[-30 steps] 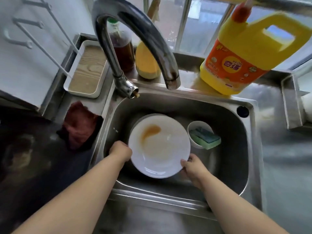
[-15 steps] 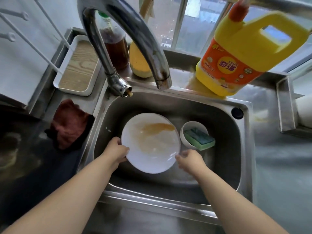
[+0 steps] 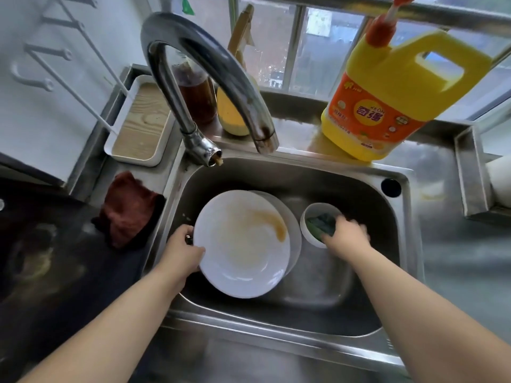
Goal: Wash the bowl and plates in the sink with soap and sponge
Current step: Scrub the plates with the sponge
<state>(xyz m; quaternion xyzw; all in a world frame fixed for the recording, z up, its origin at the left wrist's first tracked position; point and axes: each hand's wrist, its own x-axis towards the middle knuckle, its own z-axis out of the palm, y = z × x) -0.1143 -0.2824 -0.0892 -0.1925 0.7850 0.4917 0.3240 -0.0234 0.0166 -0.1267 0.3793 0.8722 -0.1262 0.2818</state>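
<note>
We look down into a stainless steel sink [image 3: 395,244] set in a grey metal counter [image 3: 456,258], under a window [image 3: 312,51] with metal bars. A curved faucet [image 3: 210,76] arches over the basin. On the ledge behind stands a big yellow detergent jug [image 3: 392,89] with an orange label; it shows two red characters in a yellow circle, and the smaller print is too blurred to read. Beside the faucet are a brown bottle [image 3: 199,98] and a white tray [image 3: 141,125]; a dark red cloth [image 3: 127,214] lies left of the sink.

Our left hand [image 3: 182,252] grips the left rim of the top plate [image 3: 243,244], stained with brown sauce, tilted over a second plate [image 3: 293,228]. Our right hand [image 3: 345,239] reaches into the small white bowl [image 3: 309,219] and lies on the green sponge [image 3: 320,222]; the motion blur hides whether the fingers close on it.
</note>
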